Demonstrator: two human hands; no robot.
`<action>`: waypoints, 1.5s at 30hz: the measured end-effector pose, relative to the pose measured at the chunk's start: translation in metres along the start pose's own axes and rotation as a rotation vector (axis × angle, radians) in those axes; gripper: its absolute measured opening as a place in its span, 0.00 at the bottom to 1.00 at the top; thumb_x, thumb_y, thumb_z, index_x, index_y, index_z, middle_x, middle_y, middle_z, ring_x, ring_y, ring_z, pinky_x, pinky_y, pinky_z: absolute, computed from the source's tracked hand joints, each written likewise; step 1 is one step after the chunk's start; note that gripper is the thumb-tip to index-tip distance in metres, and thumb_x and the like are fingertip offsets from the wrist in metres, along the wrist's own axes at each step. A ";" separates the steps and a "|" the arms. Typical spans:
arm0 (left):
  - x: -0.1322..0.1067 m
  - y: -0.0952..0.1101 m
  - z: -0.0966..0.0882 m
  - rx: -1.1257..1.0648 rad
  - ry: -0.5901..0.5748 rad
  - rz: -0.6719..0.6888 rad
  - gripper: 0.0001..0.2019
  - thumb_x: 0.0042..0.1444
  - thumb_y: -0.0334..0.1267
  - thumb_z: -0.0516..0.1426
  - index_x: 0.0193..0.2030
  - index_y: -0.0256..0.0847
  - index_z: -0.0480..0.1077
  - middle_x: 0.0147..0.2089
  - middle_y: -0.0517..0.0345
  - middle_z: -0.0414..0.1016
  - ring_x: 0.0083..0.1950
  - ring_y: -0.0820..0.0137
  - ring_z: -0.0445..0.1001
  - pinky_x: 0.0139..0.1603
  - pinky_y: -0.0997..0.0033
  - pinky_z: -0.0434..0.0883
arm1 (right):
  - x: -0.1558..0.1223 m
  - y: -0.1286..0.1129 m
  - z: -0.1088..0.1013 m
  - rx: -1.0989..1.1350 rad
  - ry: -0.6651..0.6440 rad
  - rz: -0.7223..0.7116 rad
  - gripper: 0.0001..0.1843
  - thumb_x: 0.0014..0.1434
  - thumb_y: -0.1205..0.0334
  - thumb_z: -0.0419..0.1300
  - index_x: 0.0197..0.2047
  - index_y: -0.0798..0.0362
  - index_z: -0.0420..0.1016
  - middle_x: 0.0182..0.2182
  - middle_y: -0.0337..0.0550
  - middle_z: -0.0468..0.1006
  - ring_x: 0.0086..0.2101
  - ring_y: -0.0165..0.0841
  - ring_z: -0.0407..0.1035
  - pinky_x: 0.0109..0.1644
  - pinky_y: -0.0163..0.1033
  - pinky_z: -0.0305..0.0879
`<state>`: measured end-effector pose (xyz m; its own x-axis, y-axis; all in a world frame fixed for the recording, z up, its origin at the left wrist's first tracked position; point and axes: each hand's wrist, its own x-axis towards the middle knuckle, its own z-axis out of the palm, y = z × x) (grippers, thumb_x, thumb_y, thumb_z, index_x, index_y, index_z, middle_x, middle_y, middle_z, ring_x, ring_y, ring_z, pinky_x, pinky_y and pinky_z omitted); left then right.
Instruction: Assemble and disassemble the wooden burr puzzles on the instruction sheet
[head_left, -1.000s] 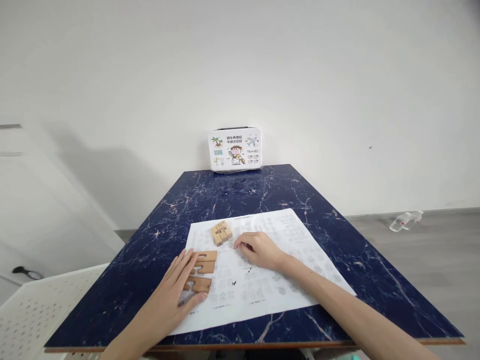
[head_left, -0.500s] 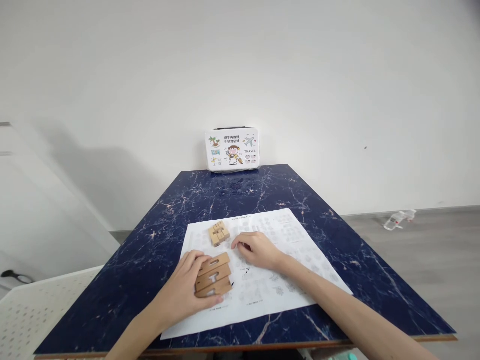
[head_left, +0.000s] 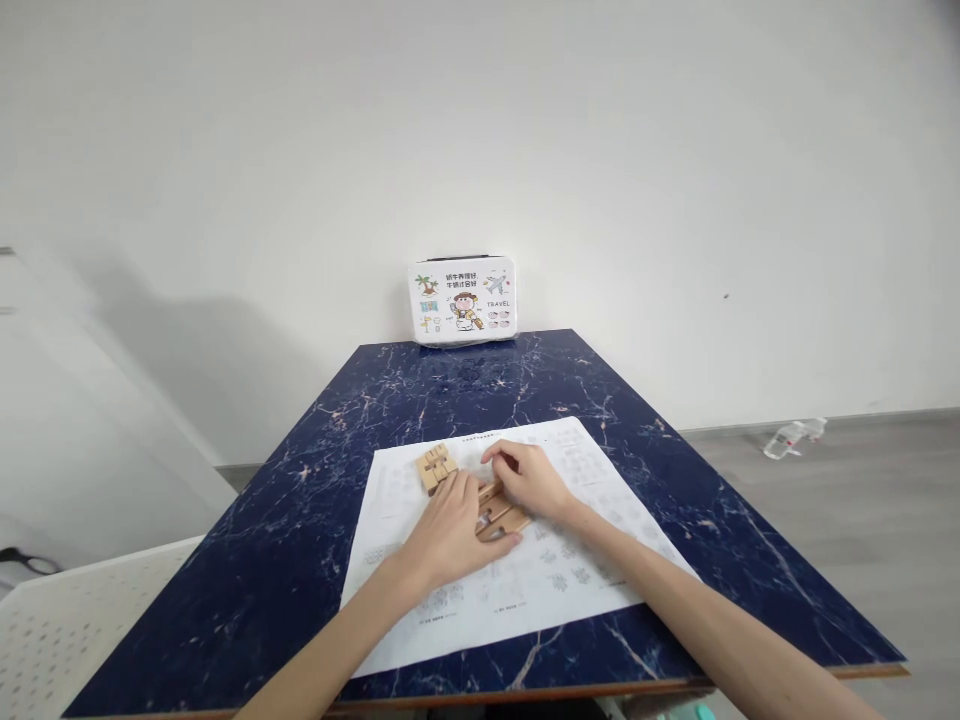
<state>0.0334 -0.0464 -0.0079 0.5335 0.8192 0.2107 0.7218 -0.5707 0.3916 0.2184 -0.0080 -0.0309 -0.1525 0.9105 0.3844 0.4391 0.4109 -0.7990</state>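
Note:
Several notched wooden puzzle pieces [head_left: 508,523] lie side by side on the printed paper sheet [head_left: 517,590]. My left hand [head_left: 450,530] spans them, fingers at the far left side and thumb along the near side. My right hand [head_left: 534,482] is curled against their far right end, its fingertips partly hidden. An interlocked block of wooden pieces [head_left: 435,466] sits on the sheet just beyond my left fingers, with its near edge close to them.
The sheet lies on a dark blue marble-patterned table [head_left: 465,390]. A white case with cartoon prints [head_left: 463,300] stands at the far edge against the wall. To the left is a white perforated surface [head_left: 97,620]. A clear plastic item [head_left: 793,438] lies on the floor at right.
My left hand has slid the row of wooden pieces right and away from me, against my right hand. My right hand has shifted slightly right. The interlocked block stays in place.

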 end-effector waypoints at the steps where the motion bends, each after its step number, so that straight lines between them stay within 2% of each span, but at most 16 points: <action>1: 0.006 0.001 0.004 -0.005 0.006 0.002 0.27 0.54 0.62 0.64 0.48 0.41 0.70 0.47 0.44 0.74 0.49 0.48 0.74 0.49 0.49 0.72 | 0.001 0.002 -0.002 0.000 0.024 0.013 0.14 0.63 0.67 0.52 0.39 0.51 0.80 0.24 0.36 0.77 0.25 0.32 0.69 0.35 0.36 0.63; 6: 0.029 0.002 0.015 -0.030 0.013 0.030 0.25 0.53 0.61 0.65 0.43 0.42 0.70 0.45 0.45 0.74 0.47 0.48 0.74 0.46 0.49 0.72 | 0.007 0.011 -0.011 -0.013 0.129 0.066 0.13 0.62 0.65 0.52 0.40 0.50 0.79 0.25 0.37 0.77 0.26 0.35 0.70 0.36 0.38 0.64; 13: 0.032 -0.003 0.010 -0.102 0.061 0.008 0.26 0.51 0.63 0.66 0.45 0.43 0.71 0.44 0.47 0.76 0.44 0.52 0.76 0.42 0.55 0.71 | 0.011 0.018 -0.014 0.038 0.176 0.100 0.13 0.62 0.62 0.50 0.40 0.50 0.77 0.26 0.37 0.78 0.27 0.35 0.71 0.35 0.38 0.64; 16: 0.031 -0.005 0.010 -0.082 0.077 0.007 0.21 0.61 0.61 0.60 0.40 0.43 0.69 0.41 0.49 0.76 0.40 0.55 0.76 0.41 0.57 0.69 | 0.011 0.019 -0.013 0.035 0.161 0.098 0.13 0.62 0.62 0.51 0.40 0.50 0.77 0.27 0.37 0.78 0.27 0.34 0.70 0.35 0.37 0.64; 19: 0.031 -0.009 0.010 -0.055 0.082 0.035 0.18 0.71 0.53 0.51 0.36 0.43 0.66 0.38 0.50 0.76 0.37 0.58 0.75 0.39 0.59 0.67 | 0.010 0.019 -0.015 0.018 0.136 0.086 0.13 0.62 0.63 0.51 0.40 0.50 0.77 0.27 0.37 0.78 0.27 0.34 0.70 0.37 0.38 0.64; 22: 0.031 -0.015 0.009 -0.038 0.078 0.038 0.17 0.73 0.48 0.47 0.35 0.43 0.65 0.37 0.52 0.75 0.36 0.60 0.74 0.37 0.61 0.64 | 0.011 0.019 -0.018 0.020 0.126 0.079 0.13 0.62 0.62 0.51 0.40 0.51 0.77 0.27 0.38 0.79 0.27 0.34 0.70 0.36 0.37 0.64; 27: 0.033 -0.023 0.005 -0.150 0.144 -0.033 0.16 0.74 0.48 0.47 0.36 0.44 0.63 0.34 0.56 0.74 0.35 0.62 0.74 0.37 0.65 0.63 | 0.014 0.018 -0.027 0.059 0.109 0.085 0.13 0.62 0.60 0.52 0.40 0.51 0.78 0.27 0.38 0.79 0.26 0.33 0.69 0.34 0.37 0.63; 31: 0.036 -0.027 0.002 -0.389 0.239 -0.114 0.16 0.74 0.51 0.45 0.39 0.44 0.63 0.27 0.63 0.67 0.28 0.67 0.69 0.34 0.67 0.62 | 0.016 0.014 -0.038 0.129 -0.016 0.082 0.12 0.64 0.57 0.53 0.41 0.52 0.76 0.27 0.38 0.78 0.25 0.31 0.67 0.31 0.36 0.63; 33: 0.038 -0.027 0.003 -0.577 0.266 -0.149 0.17 0.73 0.53 0.46 0.41 0.44 0.64 0.27 0.64 0.65 0.27 0.70 0.66 0.31 0.69 0.62 | 0.015 0.011 -0.043 0.158 -0.118 0.054 0.12 0.65 0.55 0.55 0.41 0.52 0.76 0.27 0.38 0.78 0.27 0.31 0.68 0.34 0.37 0.64; 36: 0.041 -0.026 0.005 -0.842 0.242 -0.174 0.17 0.72 0.55 0.49 0.45 0.43 0.64 0.31 0.64 0.66 0.24 0.75 0.62 0.25 0.74 0.60 | 0.014 0.006 -0.048 0.141 -0.264 -0.015 0.13 0.65 0.51 0.60 0.40 0.52 0.77 0.31 0.40 0.79 0.32 0.33 0.71 0.38 0.38 0.66; 39: 0.042 -0.025 0.006 -0.991 0.237 -0.172 0.17 0.70 0.55 0.51 0.48 0.42 0.64 0.36 0.62 0.68 0.23 0.78 0.62 0.21 0.76 0.59 | 0.011 0.006 -0.050 0.055 -0.378 -0.086 0.16 0.58 0.48 0.69 0.42 0.50 0.78 0.39 0.42 0.80 0.37 0.35 0.72 0.43 0.41 0.68; 43: 0.042 -0.026 0.005 -1.059 0.266 -0.175 0.16 0.70 0.53 0.53 0.49 0.42 0.64 0.41 0.58 0.70 0.26 0.78 0.66 0.23 0.76 0.63 | 0.008 0.011 -0.052 -0.084 -0.514 -0.127 0.30 0.46 0.47 0.78 0.49 0.48 0.76 0.49 0.45 0.77 0.50 0.43 0.69 0.54 0.47 0.68; 45: 0.042 -0.026 0.005 -1.072 0.270 -0.168 0.15 0.70 0.52 0.54 0.48 0.42 0.64 0.41 0.58 0.70 0.27 0.78 0.67 0.24 0.76 0.64 | 0.006 0.012 -0.052 -0.143 -0.555 -0.138 0.34 0.43 0.45 0.80 0.50 0.48 0.76 0.51 0.46 0.75 0.52 0.45 0.68 0.56 0.49 0.67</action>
<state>0.0393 0.0020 -0.0136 0.2577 0.9411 0.2190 -0.0469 -0.2142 0.9757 0.2690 -0.0002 -0.0140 -0.6403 0.7533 0.1502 0.4913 0.5520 -0.6738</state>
